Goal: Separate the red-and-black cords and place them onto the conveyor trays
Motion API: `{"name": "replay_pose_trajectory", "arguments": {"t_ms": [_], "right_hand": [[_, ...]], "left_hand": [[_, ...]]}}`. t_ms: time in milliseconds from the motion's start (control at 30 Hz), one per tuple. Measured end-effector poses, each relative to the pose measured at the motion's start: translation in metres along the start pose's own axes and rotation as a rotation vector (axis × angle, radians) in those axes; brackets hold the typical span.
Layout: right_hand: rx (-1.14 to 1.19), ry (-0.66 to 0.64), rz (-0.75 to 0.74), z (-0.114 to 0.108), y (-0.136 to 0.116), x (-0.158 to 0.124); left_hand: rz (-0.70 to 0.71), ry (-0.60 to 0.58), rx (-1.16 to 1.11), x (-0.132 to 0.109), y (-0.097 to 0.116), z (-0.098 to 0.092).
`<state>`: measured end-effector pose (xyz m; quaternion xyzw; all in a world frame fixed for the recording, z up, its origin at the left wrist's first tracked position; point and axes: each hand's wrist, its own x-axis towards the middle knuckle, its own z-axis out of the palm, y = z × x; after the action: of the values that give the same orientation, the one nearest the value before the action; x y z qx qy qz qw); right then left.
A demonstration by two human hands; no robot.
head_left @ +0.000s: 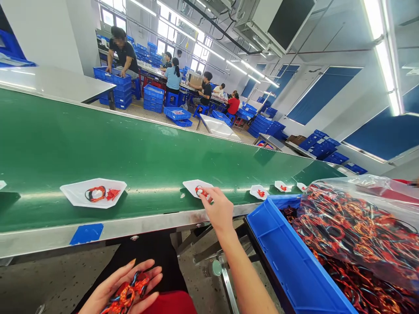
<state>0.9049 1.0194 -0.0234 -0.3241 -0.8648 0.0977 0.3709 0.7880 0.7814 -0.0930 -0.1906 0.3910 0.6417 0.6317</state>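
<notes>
My right hand (218, 207) reaches over the green conveyor belt (147, 152), its fingers closed on a small coil of red and black wire (200, 190) at a white tray (191, 185). Low in front of my lap, my left hand (131, 285) is cupped, palm up, around a bunch of red and black wire coils (129, 293). To the left on the belt, another white tray (73, 194) holds a wire coil (95, 194) and a clump of small red pieces (113, 194).
Several smaller white trays (254, 188) with red pieces lie farther right. A blue crate (278, 244) at my right holds many wire coils, some in a clear plastic bag (356, 222). A metal rail (131, 226) edges the belt. People (173, 76) work among blue crates beyond.
</notes>
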Motion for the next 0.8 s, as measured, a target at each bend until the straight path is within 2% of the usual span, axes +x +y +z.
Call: {"name": "replay_pose_trajectory", "arguments": {"t_ms": [67, 133, 200, 267, 367, 500, 633, 700, 800], "right_hand": [[0.081, -0.070, 0.020, -0.003, -0.015, -0.017], [0.230, -0.261, 0.015, -0.005, -0.036, -0.048], [0.347, -0.506, -0.012, -0.003, -0.055, -0.084], [0.346, -0.633, -0.020, 0.006, -0.068, -0.116], [0.298, -0.598, 0.040, 0.023, -0.076, -0.145], [0.308, -0.514, 0.078, 0.031, -0.074, -0.151], [0.237, -0.371, -0.080, 0.024, -0.068, -0.148], [0.187, -0.308, -0.166, 0.021, -0.064, -0.148], [0.157, -0.270, -0.231, 0.021, -0.058, -0.149]], "left_hand": [[0.051, 0.006, 0.015, -0.004, -0.002, 0.006], [0.065, 0.019, 0.012, -0.002, -0.004, 0.006], [0.065, 0.027, 0.011, 0.002, -0.005, 0.002], [0.059, 0.025, 0.055, 0.006, -0.006, -0.003], [0.002, -0.038, 0.119, 0.006, -0.005, -0.006], [-0.038, -0.131, 0.088, -0.002, -0.006, 0.000], [-0.021, -0.078, 0.056, -0.001, -0.008, -0.003], [-0.081, -0.047, 0.041, 0.005, -0.009, -0.010], [-0.146, -0.066, 0.056, 0.010, -0.011, -0.018]]}}
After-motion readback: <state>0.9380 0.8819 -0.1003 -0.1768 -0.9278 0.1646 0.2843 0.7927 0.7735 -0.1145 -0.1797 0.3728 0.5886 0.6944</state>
